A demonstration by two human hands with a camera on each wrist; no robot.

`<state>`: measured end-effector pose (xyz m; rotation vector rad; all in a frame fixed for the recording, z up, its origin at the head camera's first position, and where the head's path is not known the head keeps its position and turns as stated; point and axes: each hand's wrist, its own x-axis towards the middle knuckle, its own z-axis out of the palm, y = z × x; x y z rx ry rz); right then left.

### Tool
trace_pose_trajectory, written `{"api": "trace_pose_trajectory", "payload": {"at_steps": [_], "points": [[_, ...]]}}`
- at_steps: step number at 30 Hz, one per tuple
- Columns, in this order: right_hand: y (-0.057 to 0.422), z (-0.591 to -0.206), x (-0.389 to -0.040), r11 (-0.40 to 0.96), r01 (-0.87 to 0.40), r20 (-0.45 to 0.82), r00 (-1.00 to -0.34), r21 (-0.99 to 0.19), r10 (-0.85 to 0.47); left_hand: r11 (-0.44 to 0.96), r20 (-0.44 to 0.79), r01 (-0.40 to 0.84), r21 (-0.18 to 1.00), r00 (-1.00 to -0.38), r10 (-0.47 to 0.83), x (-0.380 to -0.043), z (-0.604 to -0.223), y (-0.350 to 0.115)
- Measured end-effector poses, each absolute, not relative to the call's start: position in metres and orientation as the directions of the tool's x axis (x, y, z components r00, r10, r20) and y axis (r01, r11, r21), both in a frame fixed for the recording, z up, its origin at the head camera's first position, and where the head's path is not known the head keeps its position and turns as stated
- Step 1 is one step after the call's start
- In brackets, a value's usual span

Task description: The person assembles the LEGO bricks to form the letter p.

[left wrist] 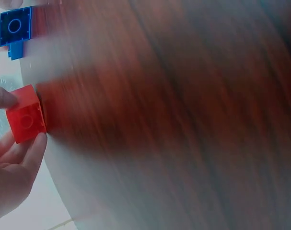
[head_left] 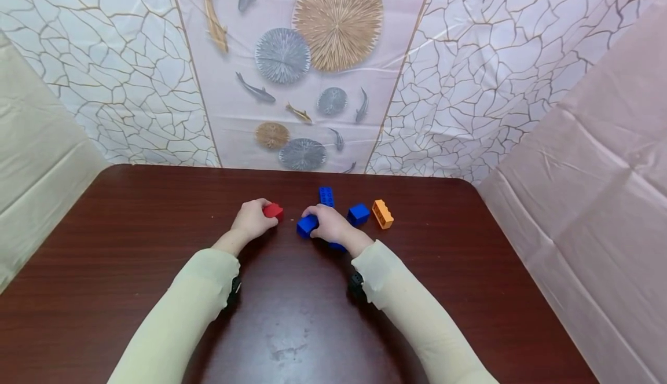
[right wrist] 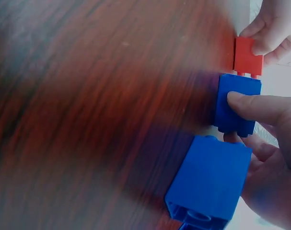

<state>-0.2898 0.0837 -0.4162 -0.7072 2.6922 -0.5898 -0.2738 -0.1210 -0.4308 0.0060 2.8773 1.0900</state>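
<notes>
Near the table's far side, my left hand (head_left: 251,220) pinches a red toy building brick (head_left: 273,212) between thumb and fingers. The left wrist view shows the hollow underside of this red brick (left wrist: 26,115). To its right, my right hand (head_left: 330,225) grips a blue building brick (head_left: 306,226); in the right wrist view the thumb lies across the face of that blue brick (right wrist: 234,112). Another blue brick (right wrist: 210,179) stands close by the right hand, mostly hidden under it in the head view. The two held bricks are apart in the head view.
Beyond the right hand lies a studded blue brick (head_left: 326,193). Farther right are one more blue brick (head_left: 358,214) and an orange brick (head_left: 383,214) on its side. The dark wooden table (head_left: 130,227) ends at a patterned cloth backdrop (head_left: 302,106).
</notes>
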Motion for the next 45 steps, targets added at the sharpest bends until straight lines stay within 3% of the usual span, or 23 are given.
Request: {"api": "trace_pose_trajectory", "payload": {"at_steps": [9,17,23,30,37,45], "points": [[0.088,-0.415,-0.292,0.765,-0.347,-0.123,-0.868,-0.542,-0.481,0.721,-0.109,-0.049,0.691,-0.993,0.036,-0.267,-0.426,-0.131],[0.100,-0.406,-0.293,0.740,-0.231,-0.123,-0.913,-0.632,-0.389,0.694,-0.024,0.091,0.715,-0.988,0.154,-0.256,-0.429,-0.129],[0.104,-0.402,-0.294,0.696,-0.193,-0.094,-0.932,-0.692,-0.351,0.640,-0.010,0.130,0.757,-0.978,0.210,-0.249,-0.429,-0.123],[0.109,-0.399,-0.295,0.634,-0.146,-0.077,-0.947,-0.759,-0.311,0.515,-0.041,0.106,0.850,-0.963,0.266,-0.239,-0.432,-0.117],[0.113,-0.391,-0.291,0.570,-0.092,-0.089,-0.956,-0.817,-0.281,0.287,-0.018,0.116,0.951,-0.905,0.424,-0.222,-0.435,-0.104],[0.114,-0.382,-0.288,0.570,-0.068,-0.104,-0.959,-0.819,-0.264,0.245,-0.016,0.122,0.962,-0.869,0.494,-0.211,-0.444,-0.092]]}}
